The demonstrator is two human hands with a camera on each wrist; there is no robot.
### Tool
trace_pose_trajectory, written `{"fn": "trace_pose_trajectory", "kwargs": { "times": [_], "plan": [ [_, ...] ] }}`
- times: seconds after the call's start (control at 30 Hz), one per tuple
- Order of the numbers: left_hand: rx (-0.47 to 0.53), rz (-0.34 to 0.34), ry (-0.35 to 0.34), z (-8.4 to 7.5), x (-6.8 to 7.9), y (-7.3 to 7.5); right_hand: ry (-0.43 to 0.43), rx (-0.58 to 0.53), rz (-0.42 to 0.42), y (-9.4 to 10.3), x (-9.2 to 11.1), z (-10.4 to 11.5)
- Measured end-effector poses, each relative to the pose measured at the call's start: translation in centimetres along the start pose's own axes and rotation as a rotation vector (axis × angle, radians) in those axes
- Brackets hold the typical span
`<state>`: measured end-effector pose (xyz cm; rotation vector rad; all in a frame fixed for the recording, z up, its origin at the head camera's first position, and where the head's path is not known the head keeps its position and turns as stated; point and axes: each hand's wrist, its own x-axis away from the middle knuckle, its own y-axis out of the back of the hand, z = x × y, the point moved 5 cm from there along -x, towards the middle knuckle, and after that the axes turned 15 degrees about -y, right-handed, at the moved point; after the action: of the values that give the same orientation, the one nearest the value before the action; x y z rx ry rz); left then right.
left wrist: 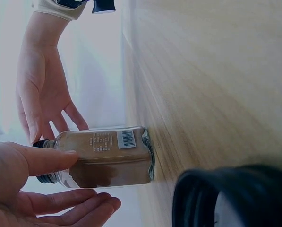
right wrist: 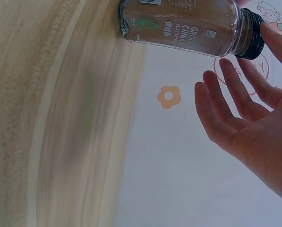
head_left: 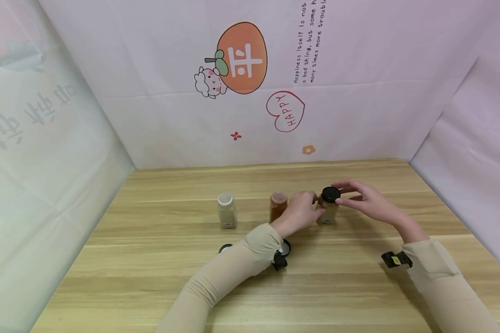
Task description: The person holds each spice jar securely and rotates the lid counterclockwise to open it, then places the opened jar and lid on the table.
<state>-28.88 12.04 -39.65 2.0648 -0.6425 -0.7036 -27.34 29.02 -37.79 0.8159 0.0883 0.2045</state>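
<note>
A square glass spice jar of brown powder stands upright on the table under a black screw lid. My left hand holds it from the left; in the left wrist view the thumb lies along the glass of the jar. From the right, my right hand pinches the lid between thumb and fingers, with the other fingers spread loosely in the right wrist view. Just left of my left hand stands a lidless jar of reddish powder, its perforated top showing. Further left is a lidless jar of pale powder.
Two removed black lids lie on the table: one by the left wrist, another partly behind the left sleeve. White printed cloth walls in the wooden table at the back and both sides.
</note>
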Motion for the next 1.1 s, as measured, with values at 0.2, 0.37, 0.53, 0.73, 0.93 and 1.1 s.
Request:
{"fn": "trace_pose_trajectory", "kwargs": {
  "times": [0.2, 0.37, 0.53, 0.73, 0.93, 1.1],
  "plan": [
    [-0.005, 0.006, 0.011, 0.0, 0.0, -0.1, -0.020, 0.013, -0.045, -0.3, -0.2, 0.3],
    [-0.005, 0.006, 0.009, 0.0, 0.0, 0.0, -0.012, 0.044, -0.098, -0.4, -0.4, 0.6],
    [-0.008, 0.001, 0.001, 0.0, 0.0, 0.1, -0.016, 0.060, -0.118, -0.4, -0.4, 0.8],
    [0.000, 0.000, -0.002, 0.0, 0.0, 0.1, -0.004, 0.078, -0.125, -0.3, -0.5, 1.0],
    [0.001, 0.000, -0.001, 0.0, 0.0, 0.1, 0.019, 0.072, -0.102, -0.1, -0.5, 1.3],
    [-0.005, 0.004, 0.000, 0.1, 0.0, 0.0, 0.025, 0.078, -0.099, 0.1, -0.4, 1.4]
  ]
}}
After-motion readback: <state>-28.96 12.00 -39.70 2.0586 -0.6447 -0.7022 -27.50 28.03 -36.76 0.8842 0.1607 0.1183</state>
